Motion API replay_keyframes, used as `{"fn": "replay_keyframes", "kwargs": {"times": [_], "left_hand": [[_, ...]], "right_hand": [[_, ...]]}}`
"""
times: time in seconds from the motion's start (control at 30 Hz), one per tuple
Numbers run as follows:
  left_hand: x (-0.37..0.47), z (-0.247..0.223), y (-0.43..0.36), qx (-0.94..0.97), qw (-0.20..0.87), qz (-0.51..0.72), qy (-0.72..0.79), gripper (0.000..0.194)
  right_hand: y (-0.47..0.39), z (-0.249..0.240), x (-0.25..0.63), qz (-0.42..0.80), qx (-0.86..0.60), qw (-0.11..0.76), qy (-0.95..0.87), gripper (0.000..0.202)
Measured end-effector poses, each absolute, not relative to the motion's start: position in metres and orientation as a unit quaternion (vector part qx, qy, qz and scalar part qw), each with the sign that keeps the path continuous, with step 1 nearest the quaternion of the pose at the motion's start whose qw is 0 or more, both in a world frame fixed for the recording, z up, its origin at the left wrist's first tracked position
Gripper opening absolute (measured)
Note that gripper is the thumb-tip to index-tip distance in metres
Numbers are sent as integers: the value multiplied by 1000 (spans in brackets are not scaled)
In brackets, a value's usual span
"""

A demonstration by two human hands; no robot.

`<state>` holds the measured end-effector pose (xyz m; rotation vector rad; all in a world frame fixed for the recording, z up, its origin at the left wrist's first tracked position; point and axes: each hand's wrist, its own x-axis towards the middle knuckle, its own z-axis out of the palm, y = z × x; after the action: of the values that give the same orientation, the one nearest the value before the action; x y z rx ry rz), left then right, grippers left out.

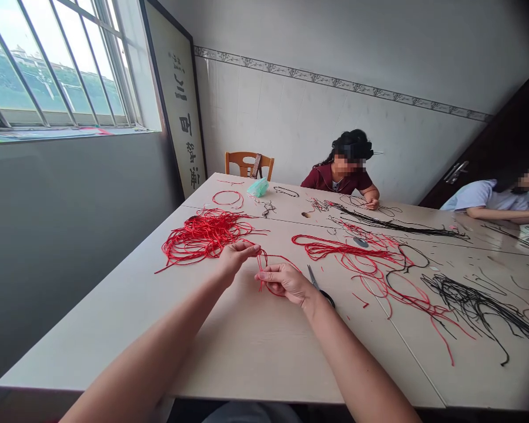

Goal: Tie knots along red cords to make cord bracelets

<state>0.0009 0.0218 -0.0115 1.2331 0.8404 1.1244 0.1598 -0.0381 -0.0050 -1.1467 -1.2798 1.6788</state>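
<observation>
**Red cord (259,264) held in both hands over the worktop (247,358)**

The red cord is pinched between thumb and fingers by the left hand (238,257) and, a little nearer the body, by the right hand (286,282). The two hands are held close together but apart, with thin strands stretched between them. A loop of the cord is seen curving behind the right hand; how the strands are crossed cannot be told.

Just right of the right hand, scissors (328,298) are laid with the blades partly spread, their handles partly hidden by the wrist. Beyond the left hand, a loose red heap (209,235) is spread near the worktop's left edge. To the right, a red hank (344,248) is stretched out, with a grey disc (360,242) beside it. Farther right, a black bundle (471,296) is surrounded by stray strands. Near the far edge, a pale green crumpled item (258,187) is placed in front of a wooden chair (233,157).

The far side is occupied by a person in a dark red top (321,178), whose hand (372,203) is kept near thin dark loops (392,210). At the right, a person in a white top (476,195) is partly seen.
</observation>
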Motion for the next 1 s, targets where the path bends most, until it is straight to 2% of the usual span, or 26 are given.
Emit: {"fn": "replay_keyframes", "kwargs": {"times": [0.33, 0.43, 0.5, 0.6, 0.67, 0.83, 1.0], "left_hand": [[-5, -9, 26, 540, 578, 494, 360, 28], [-3, -6, 23, 544, 578, 489, 361, 26], [-1, -4, 20, 551, 582, 480, 358, 24], [4, -2, 14, 558, 586, 478, 342, 23], [7, -1, 10, 563, 587, 478, 331, 24], [11, -3, 8, 591, 557, 485, 324, 22], [6, -6, 14, 636, 518, 473, 322, 23]], "right_hand": [[-41, 0, 161, 632, -457, 322, -537, 28], [-41, -2, 162, 593, -477, 317, -566, 29], [-41, -2, 162, 523, -514, 333, -593, 30], [-42, 0, 160, 392, -537, 401, -630, 30], [-43, 1, 157, 349, -524, 442, -639, 30], [-41, -3, 151, 357, -516, 483, -611, 31], [-40, 1, 158, 358, -532, 488, -592, 31]]}}
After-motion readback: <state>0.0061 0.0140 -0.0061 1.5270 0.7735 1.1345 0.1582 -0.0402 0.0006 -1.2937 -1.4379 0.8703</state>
